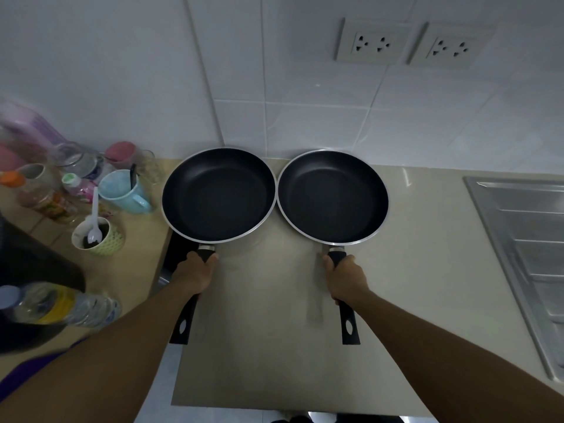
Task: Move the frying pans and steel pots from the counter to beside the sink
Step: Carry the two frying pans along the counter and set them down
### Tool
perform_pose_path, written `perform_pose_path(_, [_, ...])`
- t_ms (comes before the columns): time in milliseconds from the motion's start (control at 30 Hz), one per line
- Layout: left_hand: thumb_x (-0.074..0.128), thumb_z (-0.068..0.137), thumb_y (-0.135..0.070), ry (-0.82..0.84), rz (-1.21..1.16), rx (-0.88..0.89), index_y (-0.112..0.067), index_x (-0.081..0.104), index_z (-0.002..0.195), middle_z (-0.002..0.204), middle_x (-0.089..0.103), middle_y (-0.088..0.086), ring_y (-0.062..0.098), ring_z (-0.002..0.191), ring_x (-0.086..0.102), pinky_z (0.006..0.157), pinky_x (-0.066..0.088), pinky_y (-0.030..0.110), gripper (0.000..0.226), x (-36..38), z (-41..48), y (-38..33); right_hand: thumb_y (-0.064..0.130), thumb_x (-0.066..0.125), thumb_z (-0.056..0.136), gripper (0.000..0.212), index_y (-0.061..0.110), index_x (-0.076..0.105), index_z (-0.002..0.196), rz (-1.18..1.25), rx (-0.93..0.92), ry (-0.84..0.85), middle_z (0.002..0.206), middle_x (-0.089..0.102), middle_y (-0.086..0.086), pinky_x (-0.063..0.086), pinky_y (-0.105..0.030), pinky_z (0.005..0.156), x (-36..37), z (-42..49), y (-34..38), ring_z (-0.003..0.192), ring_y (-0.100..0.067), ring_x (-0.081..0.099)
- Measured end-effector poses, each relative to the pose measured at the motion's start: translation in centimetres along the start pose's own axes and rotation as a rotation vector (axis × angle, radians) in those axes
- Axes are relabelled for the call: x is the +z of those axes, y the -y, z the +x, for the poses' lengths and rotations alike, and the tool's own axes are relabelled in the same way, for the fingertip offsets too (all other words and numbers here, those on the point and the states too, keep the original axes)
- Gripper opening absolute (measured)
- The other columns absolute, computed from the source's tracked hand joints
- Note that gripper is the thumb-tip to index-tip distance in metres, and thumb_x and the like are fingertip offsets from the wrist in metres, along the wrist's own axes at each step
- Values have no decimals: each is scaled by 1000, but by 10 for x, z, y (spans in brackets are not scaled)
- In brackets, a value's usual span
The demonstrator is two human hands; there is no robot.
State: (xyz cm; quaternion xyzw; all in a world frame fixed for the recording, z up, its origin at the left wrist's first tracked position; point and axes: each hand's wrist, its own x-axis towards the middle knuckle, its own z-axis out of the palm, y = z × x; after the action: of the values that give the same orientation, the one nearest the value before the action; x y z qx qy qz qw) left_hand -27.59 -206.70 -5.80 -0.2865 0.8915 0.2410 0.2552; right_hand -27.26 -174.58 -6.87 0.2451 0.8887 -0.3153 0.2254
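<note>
Two black non-stick frying pans with silver rims are side by side over the beige counter [412, 270], their rims almost touching. My left hand [195, 273] grips the black handle of the left frying pan [218, 193]. My right hand [346, 276] grips the black handle of the right frying pan [332, 195]. Both handles stick out past my fists toward me. The steel sink drainboard [525, 239] lies at the right edge. No steel pots are in view.
On a lower wooden surface to the left stand a blue mug [122, 190], a green cup with a white spoon [99, 236], jars, bottles and a lying plastic bottle [61, 305]. Two wall sockets [372, 42] sit on the tiled wall behind.
</note>
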Motion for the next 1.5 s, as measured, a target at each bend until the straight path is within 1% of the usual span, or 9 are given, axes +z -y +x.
perform_pose_path(200, [37, 101, -57, -4, 15, 11, 5, 33, 146, 144, 48, 29, 45, 129, 50, 102, 43, 45, 77, -3, -2, -4, 56, 42, 100, 48, 9, 38, 107, 22, 17, 20, 85, 58, -12, 49, -30, 37, -4, -2, 3, 55, -27, 67])
perform_pose_path(367, [38, 101, -56, -7, 1, 9, 6, 37, 142, 136, 53, 30, 46, 123, 54, 104, 45, 50, 74, -6, 1, -7, 57, 43, 100, 47, 11, 37, 105, 25, 22, 29, 88, 58, -12, 55, -33, 41, -6, -3, 4, 60, -28, 69])
perform_pose_path(567, [38, 101, -57, -13, 41, 35, 7, 41, 138, 125, 61, 32, 46, 114, 60, 100, 49, 49, 74, -11, -2, -7, 61, 45, 97, 54, 8, 40, 109, 5, 20, 15, 98, 63, -16, 62, -51, 76, -4, 1, 2, 83, -35, 72])
perform_pose_path(733, [39, 101, -55, -89, 122, 92, 3, 27, 150, 150, 36, 28, 43, 134, 44, 107, 42, 48, 77, -20, -12, -20, 68, 41, 94, 69, 5, 48, 121, -111, -33, 14, 103, 63, -11, 56, -42, 84, -13, 3, -3, 95, -33, 68])
perform_pose_path(800, [38, 101, -52, -118, 227, 149, -2, 31, 149, 151, 33, 25, 41, 136, 40, 107, 39, 48, 70, -23, -17, -25, 71, 37, 93, 73, 6, 49, 125, -146, -71, -9, 108, 63, -12, 52, -43, 87, -23, 3, -6, 102, -33, 64])
perform_pose_path(900, [34, 100, -48, -185, 449, 253, -6, 47, 133, 140, 46, 20, 38, 126, 48, 99, 41, 46, 55, -29, -28, -45, 73, 34, 93, 79, 7, 47, 135, -139, -122, -57, 125, 63, -17, 47, -41, 89, -44, 0, -13, 112, -36, 61])
perform_pose_path(1000, [35, 98, -45, -182, 484, 378, -10, 51, 126, 133, 52, 16, 35, 120, 52, 97, 43, 44, 47, -27, -44, -81, 77, 32, 91, 87, 13, 39, 149, -113, -174, -70, 143, 56, -15, 44, -45, 101, -72, -6, -26, 127, -35, 56])
perform_pose_path(1200, [39, 98, -58, 36, 299, 692, -21, 55, 134, 133, 58, 6, 28, 121, 57, 101, 46, 42, 54, 7, -95, -172, 87, 26, 85, 99, 19, 34, 156, -104, -203, -96, 157, 44, -8, 31, -54, 118, -142, -29, -75, 143, -31, 43])
perform_pose_path(1500, [25, 90, -77, 233, 335, 953, -32, 41, 150, 159, 39, 0, 22, 142, 42, 116, 35, 44, 77, 113, -224, -319, 80, 26, 91, 89, 19, 40, 155, 32, -114, -273, 158, 43, -9, 23, -54, 122, -253, -77, -218, 148, -30, 36])
